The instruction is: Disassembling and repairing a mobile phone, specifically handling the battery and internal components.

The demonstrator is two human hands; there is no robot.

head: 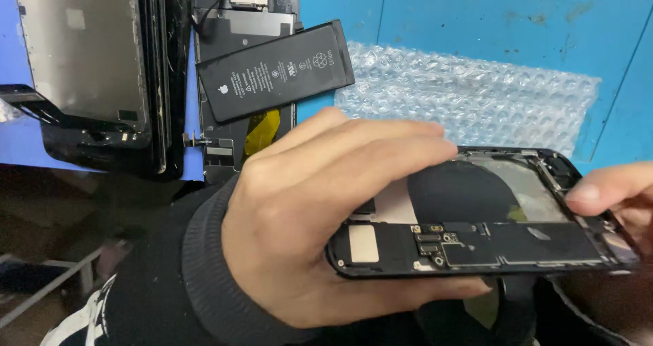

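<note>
Left hand [306, 217] grips the near end of an opened phone body [483, 217]; right hand [615, 196] pinches its far end at the frame's edge. Long axis runs hand to hand, open side up, circuit board inside. Bubble wrap [476, 87] lies beyond; a loose battery [275, 70] sits above the left hand on another open phone [235, 26].

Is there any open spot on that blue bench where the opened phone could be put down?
Bare blue surface lies behind the bubble wrap, and a strip to its right. The left is crowded: a detached screen, another opened phone and a loose battery. The left hand and right hand hold the phone body in front.
</note>
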